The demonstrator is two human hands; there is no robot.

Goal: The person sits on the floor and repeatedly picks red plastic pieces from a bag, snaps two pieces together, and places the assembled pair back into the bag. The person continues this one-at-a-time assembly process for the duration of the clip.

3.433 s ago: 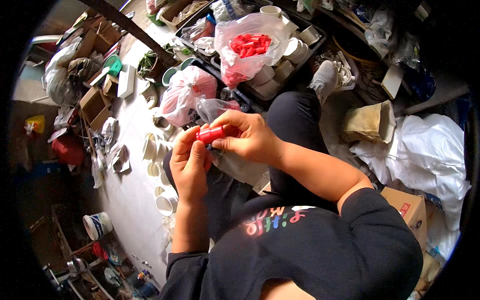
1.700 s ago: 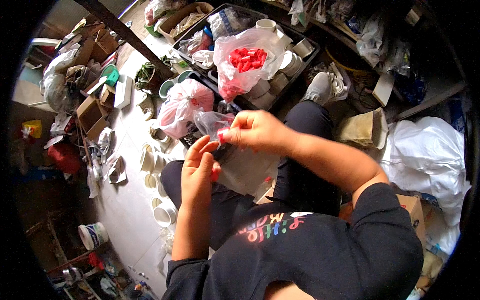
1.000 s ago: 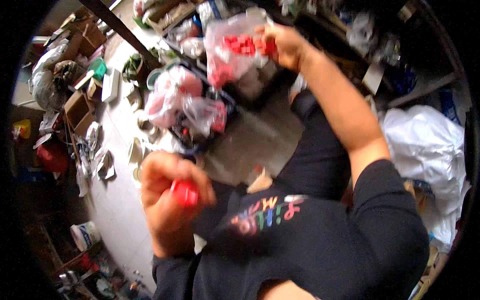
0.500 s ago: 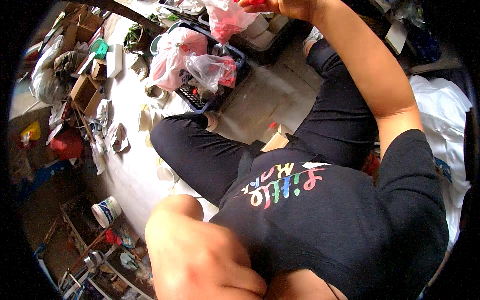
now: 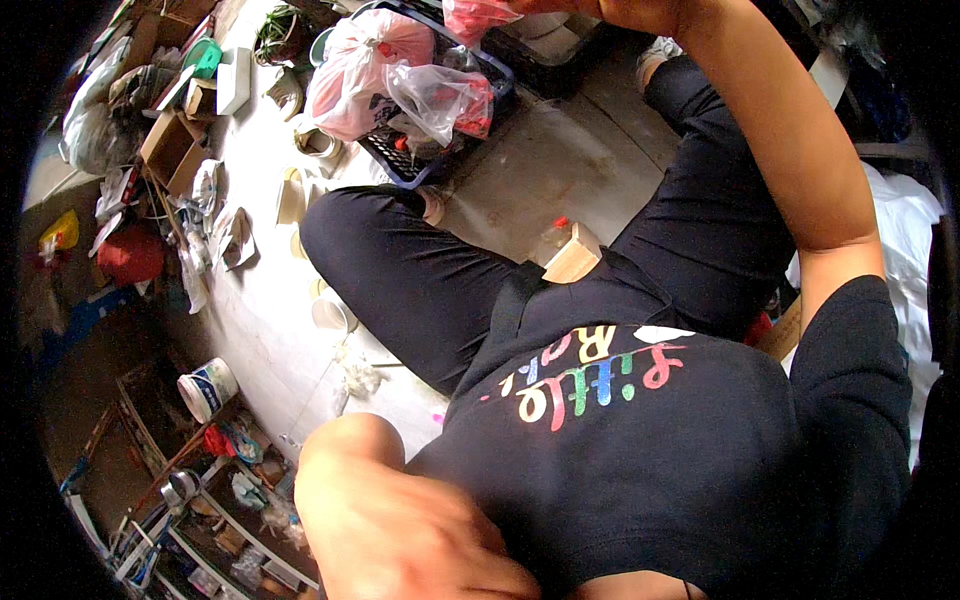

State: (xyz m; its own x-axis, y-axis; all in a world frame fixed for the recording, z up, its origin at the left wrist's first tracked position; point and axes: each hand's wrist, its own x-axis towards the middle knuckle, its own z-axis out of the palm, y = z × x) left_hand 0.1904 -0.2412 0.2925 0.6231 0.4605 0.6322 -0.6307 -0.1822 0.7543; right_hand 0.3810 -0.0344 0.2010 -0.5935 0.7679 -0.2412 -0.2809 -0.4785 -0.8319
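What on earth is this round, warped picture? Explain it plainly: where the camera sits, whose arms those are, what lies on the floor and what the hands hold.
The camera is worn on a person's head and looks down through a fisheye lens, so straight edges bend near the rim. You see the wearer's own body: a black shirt with coloured lettering, and legs folded on a pale floor. There is no machine, only two bare hands. The left hand is raised close to the lens as a fist; whether it holds anything cannot be seen. The right arm stretches up to a clear bag of red pieces at the top edge, where the right hand is mostly cut off. Nearby stand a dark basket with tied plastic bags, small cardboard boxes and a white tub.
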